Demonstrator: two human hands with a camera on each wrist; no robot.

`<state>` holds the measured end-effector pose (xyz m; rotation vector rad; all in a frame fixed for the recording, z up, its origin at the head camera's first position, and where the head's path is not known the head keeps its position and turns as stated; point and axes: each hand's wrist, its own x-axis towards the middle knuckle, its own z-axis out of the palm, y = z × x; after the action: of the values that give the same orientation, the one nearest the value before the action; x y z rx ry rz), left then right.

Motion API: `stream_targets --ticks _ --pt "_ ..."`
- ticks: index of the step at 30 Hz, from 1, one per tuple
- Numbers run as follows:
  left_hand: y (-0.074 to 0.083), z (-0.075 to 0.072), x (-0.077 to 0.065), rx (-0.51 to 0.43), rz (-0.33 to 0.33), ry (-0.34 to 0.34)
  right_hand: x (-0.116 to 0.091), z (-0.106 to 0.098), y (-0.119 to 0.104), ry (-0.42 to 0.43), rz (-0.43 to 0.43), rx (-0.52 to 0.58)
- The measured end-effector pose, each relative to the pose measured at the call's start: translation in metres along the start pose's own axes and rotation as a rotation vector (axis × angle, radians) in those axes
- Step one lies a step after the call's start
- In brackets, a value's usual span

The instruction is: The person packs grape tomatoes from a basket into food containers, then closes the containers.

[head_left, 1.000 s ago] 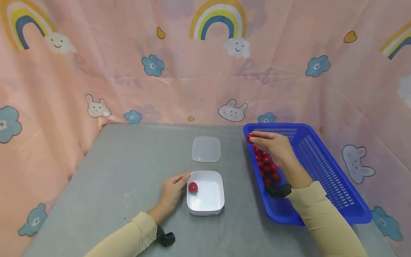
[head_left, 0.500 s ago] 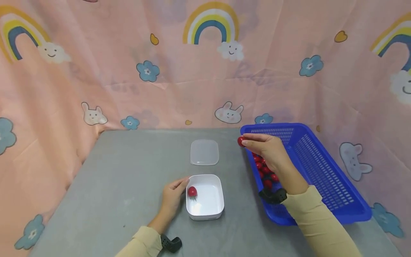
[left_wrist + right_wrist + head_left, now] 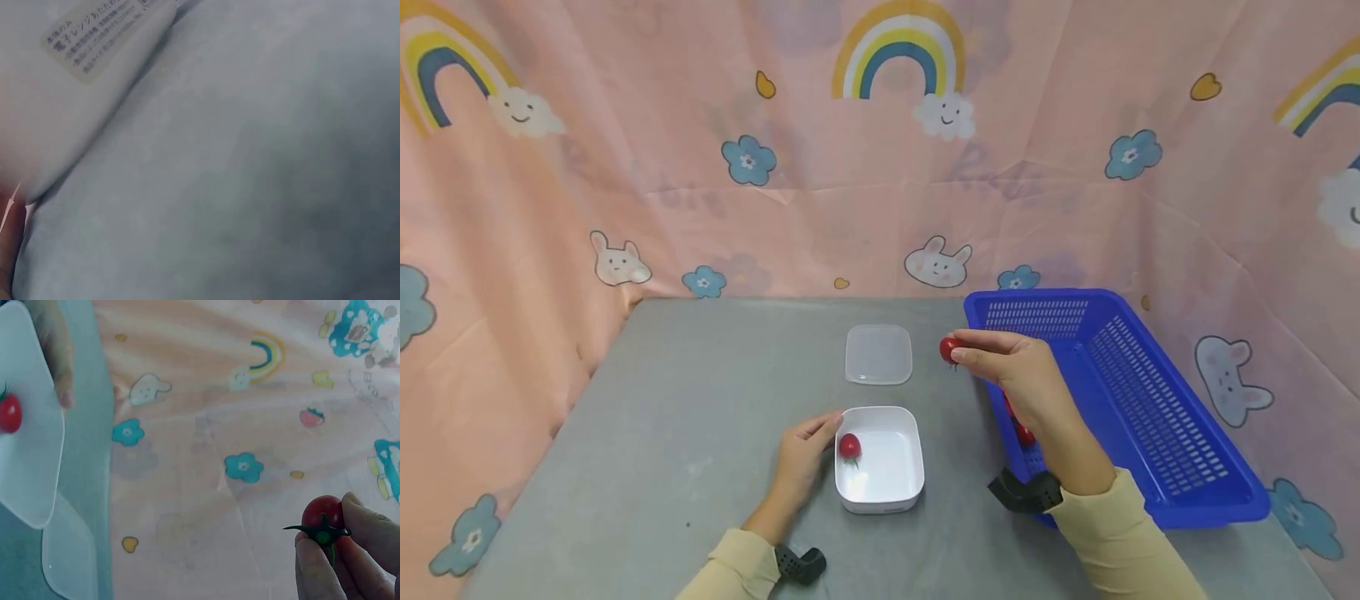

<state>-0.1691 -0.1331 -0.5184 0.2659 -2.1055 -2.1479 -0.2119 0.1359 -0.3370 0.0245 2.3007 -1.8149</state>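
Note:
My right hand (image 3: 1033, 379) pinches a red cherry tomato (image 3: 949, 349) between thumb and fingers, just left of the blue basket's edge. In the right wrist view the held tomato (image 3: 324, 515) shows its green stem. On the table, a square white container (image 3: 880, 460) has one tomato (image 3: 850, 447) lying at its left side. My left hand (image 3: 801, 458) grips the container's upper left rim with thumb and fingertips. The left wrist view shows the container's side (image 3: 94, 94) with a printed label, and a finger against it.
A blue plastic basket (image 3: 1180, 392) stands at the right, with tomatoes (image 3: 1025, 433) along its left side, partly hidden by the right hand. A clear lid (image 3: 878, 355) lies behind the container. A pink patterned curtain (image 3: 820, 208) hangs behind the grey table (image 3: 700, 400).
My right hand has moved left with the tomato, out over the basket's left rim and slightly nearer. The left hand stays at the container.

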Motion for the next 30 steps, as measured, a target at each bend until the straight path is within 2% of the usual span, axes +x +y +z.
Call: stream_targets --ticks 5,11,17,19,25,30 --pt "0.003 -0.001 0.0 -0.003 -0.011 0.006 -0.009 0.009 0.002 -0.023 -0.048 0.06" --pt "0.004 -0.001 0.0 0.019 -0.01 -0.013 -0.007 0.021 0.007 -0.037 -0.061 0.132" --pt "0.002 -0.004 0.002 0.005 -0.038 0.004 -0.007 0.039 0.015 0.054 -0.067 0.118" --pt "0.002 -0.005 0.002 0.012 -0.041 0.004 -0.008 0.047 0.02 0.077 -0.06 0.114" --pt "0.002 -0.003 0.001 0.012 -0.026 -0.005 -0.007 0.074 0.041 0.056 -0.012 0.143" --pt "0.001 -0.001 0.001 0.014 -0.029 0.002 -0.003 0.092 0.061 0.063 -0.023 0.115"
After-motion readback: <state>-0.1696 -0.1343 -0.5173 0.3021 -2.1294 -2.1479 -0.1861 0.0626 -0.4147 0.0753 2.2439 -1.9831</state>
